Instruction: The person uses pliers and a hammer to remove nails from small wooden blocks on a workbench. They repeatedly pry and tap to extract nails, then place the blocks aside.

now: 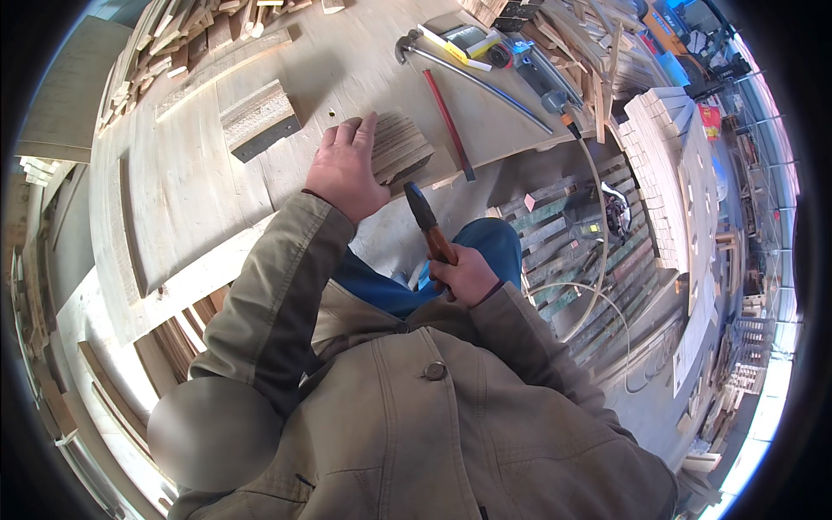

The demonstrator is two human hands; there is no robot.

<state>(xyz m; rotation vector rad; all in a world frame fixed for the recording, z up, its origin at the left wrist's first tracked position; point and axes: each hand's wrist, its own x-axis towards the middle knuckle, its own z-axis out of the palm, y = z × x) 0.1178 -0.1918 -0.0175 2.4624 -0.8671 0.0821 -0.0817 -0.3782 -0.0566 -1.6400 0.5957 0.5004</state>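
Overhead fisheye view of a woodworking bench. The left hand [345, 172], just above the centre of the frame, lies palm down with fingers together and extended, pressing on the left part of a small stack of thin wooden slats [400, 147]. The stack sits on the pale plywood benchtop [182, 173], close to its lower edge. The right hand [466, 276], at the centre of the frame, is closed in a fist around the reddish-brown handle of a hammer [426, 221]; the dark hammer head points upward and stands just below the slat stack, whether touching it or not cannot be told. Both forearms wear olive-green jacket sleeves.

Other items on the bench: 1 rectangular wooden block with a dark lower face [259, 117], upper left of the left hand and well apart from it; 1 long red bar [448, 124], lying diagonally just right of the slat stack; 1 curved grey metal bar [477, 78], running from the upper centre toward the upper right; a yellow-and-white tool [455, 48] near the top edge. Loose wood offcuts [173, 35] are heaped in the upper left. At the right of the frame, stacked pale wood pieces [659, 147] stand beside a pale hose [598, 251] that loops toward the floor.
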